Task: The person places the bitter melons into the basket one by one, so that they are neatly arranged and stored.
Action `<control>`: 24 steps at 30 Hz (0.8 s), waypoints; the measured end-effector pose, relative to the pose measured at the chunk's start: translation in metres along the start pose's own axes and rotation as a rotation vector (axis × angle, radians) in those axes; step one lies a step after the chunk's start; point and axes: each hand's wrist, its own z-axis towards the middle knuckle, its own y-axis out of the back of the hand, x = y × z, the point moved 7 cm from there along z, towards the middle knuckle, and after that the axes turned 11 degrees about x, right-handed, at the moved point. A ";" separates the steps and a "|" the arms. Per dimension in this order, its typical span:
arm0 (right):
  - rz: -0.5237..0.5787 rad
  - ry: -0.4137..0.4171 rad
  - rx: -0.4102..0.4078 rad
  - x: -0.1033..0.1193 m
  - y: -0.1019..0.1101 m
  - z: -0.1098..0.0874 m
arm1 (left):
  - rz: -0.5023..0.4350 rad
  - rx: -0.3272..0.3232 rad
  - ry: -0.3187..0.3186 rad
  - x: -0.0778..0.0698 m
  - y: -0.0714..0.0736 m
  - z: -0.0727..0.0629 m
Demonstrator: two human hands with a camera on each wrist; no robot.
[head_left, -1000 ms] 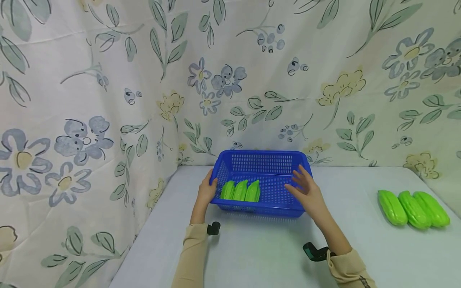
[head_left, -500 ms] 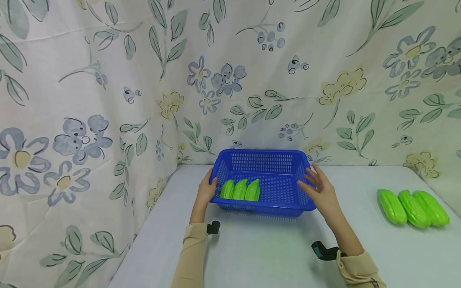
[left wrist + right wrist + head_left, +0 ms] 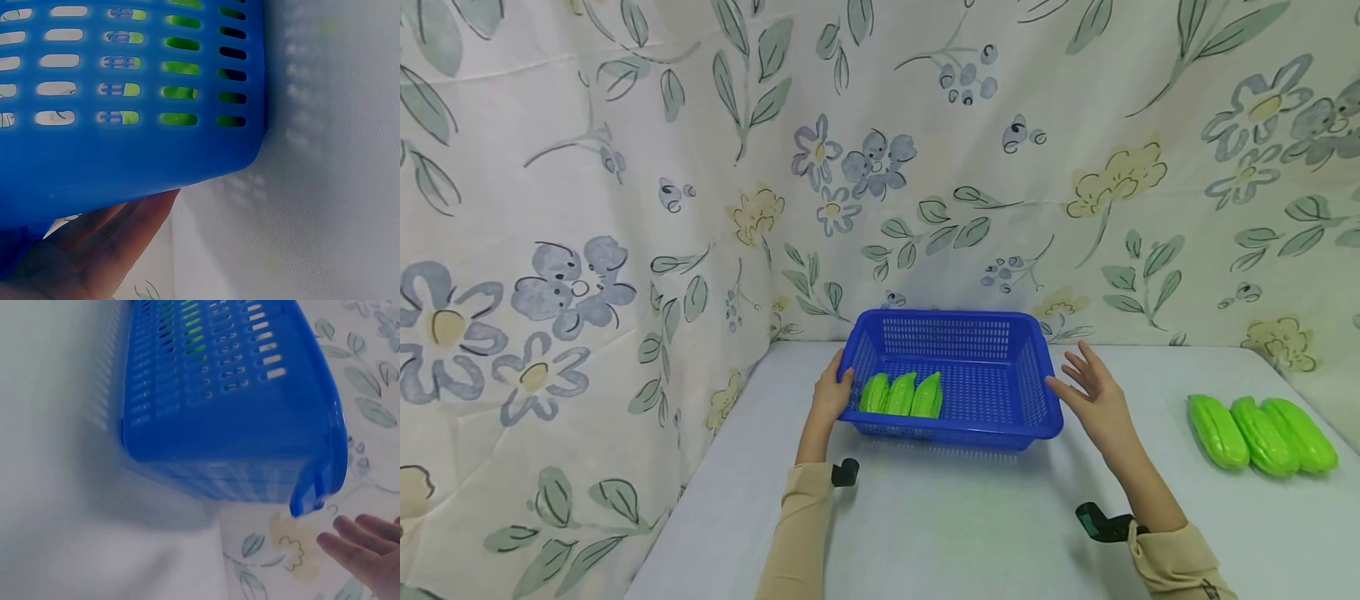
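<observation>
Basket on desk, L hand gripping its L end; R hand just beside R end, fingers loosely spread, holding nothing. 3 green veg inside, L side; 3 other veg on desk, far R: prob. half done, those left

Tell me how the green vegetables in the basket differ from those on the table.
The basket vegetables sit inside the blue basket, which partly hides them in the head view; the table vegetables lie on the white table, fully in view there. In that view, the basket vegetables' far tips slant right; the table vegetables' slant left. Both are bright green trios.
</observation>
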 end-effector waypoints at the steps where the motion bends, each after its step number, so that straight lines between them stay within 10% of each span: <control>1: 0.001 -0.002 -0.002 -0.001 0.001 0.000 | 0.002 -0.001 -0.002 0.000 0.000 0.000; 24: -0.100 -0.046 -0.018 -0.034 0.038 0.011 | -0.028 0.007 0.007 0.004 0.000 0.003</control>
